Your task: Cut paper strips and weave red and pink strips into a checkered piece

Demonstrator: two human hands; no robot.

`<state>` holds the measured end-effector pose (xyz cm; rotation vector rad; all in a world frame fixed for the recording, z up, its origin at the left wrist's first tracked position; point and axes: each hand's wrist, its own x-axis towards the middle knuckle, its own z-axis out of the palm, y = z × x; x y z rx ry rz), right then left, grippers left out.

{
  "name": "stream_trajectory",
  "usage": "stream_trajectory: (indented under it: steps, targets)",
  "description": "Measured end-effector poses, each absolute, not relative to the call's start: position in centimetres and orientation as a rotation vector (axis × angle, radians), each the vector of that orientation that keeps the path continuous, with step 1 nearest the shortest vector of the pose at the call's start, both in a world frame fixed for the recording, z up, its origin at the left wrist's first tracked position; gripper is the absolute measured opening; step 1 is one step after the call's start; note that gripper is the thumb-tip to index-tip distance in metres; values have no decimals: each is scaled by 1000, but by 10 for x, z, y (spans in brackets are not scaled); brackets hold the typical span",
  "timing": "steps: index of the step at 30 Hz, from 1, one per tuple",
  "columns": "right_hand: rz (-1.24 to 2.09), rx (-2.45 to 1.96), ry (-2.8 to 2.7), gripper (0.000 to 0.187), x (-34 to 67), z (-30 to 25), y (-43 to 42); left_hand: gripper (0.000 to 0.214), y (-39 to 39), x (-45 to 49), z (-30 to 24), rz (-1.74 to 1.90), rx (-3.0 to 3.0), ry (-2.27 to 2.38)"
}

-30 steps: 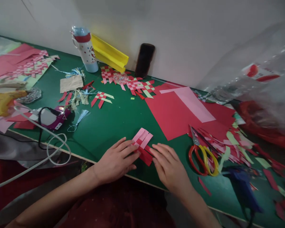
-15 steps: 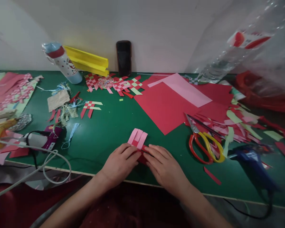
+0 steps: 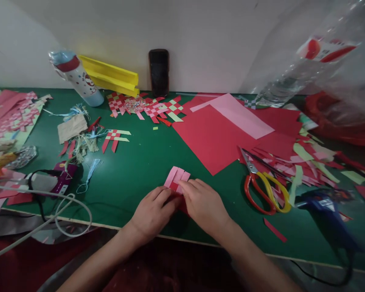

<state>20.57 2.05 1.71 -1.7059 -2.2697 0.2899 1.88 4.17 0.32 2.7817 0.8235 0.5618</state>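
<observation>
A small weave of pink and red paper strips (image 3: 177, 178) lies on the green table (image 3: 146, 162) near its front edge. My left hand (image 3: 152, 213) rests flat on its lower left part, fingers stretched and pressing the strips. My right hand (image 3: 202, 205) lies over the right part, fingertips pressed on the pink strips. Only the pink strip ends show beyond my fingers; the red strips are mostly hidden beneath both hands.
Red-and-yellow scissors (image 3: 263, 184) and a blue glue gun (image 3: 325, 211) lie to the right among several paper scraps. Red and pink sheets (image 3: 219, 129) lie behind. Finished weaves (image 3: 146, 106), a bottle (image 3: 76, 77), yellow paper (image 3: 112, 77) and a phone (image 3: 158, 72) stand at the wall. Cables (image 3: 57, 211) hang at left.
My right hand has slid left and forward onto the pink strips, covering more of the red strips. The left hand stays put on the weave. The view shifted slightly.
</observation>
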Motion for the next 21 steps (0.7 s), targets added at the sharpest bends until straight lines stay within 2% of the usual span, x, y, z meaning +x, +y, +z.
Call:
stream_trajectory:
  steps: [6, 13, 21]
  targets:
    - [413, -1891, -2220, 38, 197, 15, 27, 18, 42, 14, -2, 563, 2790, 789]
    - [436, -1911, -2228, 36, 190, 20, 27, 20, 39, 12, -1, 551, 2783, 804]
    - [340, -1703, -2149, 36, 203, 17, 26, 20, 40, 13, -1, 491, 2760, 829]
